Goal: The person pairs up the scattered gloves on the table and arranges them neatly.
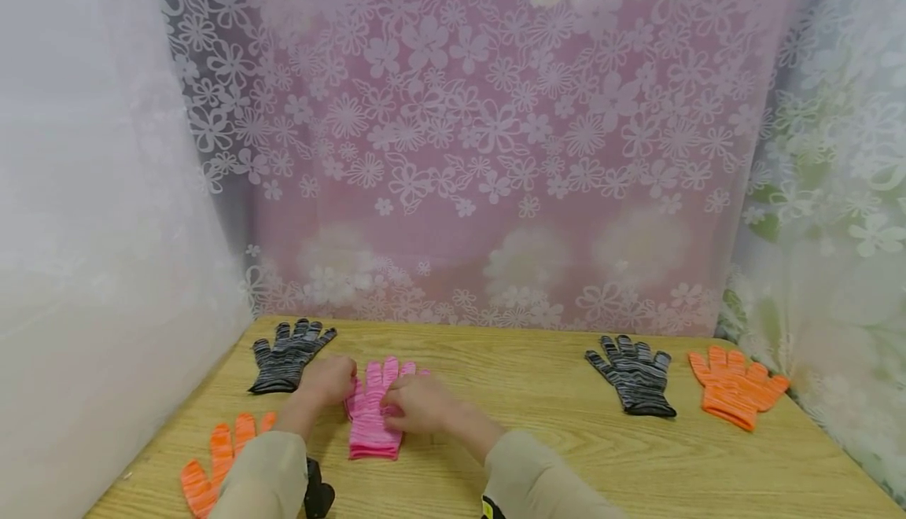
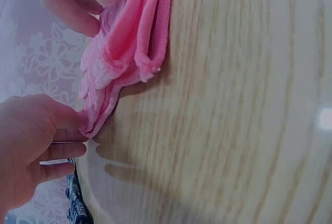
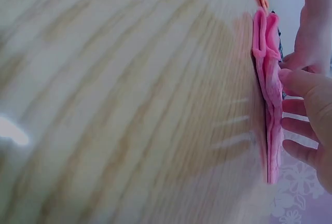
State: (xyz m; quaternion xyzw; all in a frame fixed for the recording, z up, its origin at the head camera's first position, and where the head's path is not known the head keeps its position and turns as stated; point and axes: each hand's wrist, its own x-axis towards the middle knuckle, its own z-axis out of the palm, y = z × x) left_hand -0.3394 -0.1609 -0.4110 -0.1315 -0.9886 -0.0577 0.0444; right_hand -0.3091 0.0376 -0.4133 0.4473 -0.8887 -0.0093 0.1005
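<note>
Near the left of the table lies a pair of pink knit gloves, one on top of the other, cuffs toward me. In the left wrist view the cuff openings of the pink gloves show as separate layers. My left hand pinches the gloves' left edge between thumb and forefinger; its other fingers extend loosely. My right hand touches the upper glove from the right. The right wrist view shows the right hand's fingers spread and loosely bent against the flat pink fabric.
A grey-black glove lies behind my left hand, and an orange glove is partly under my left sleeve. Another grey-black glove and orange glove lie at the right. Flowered curtains border the wooden table.
</note>
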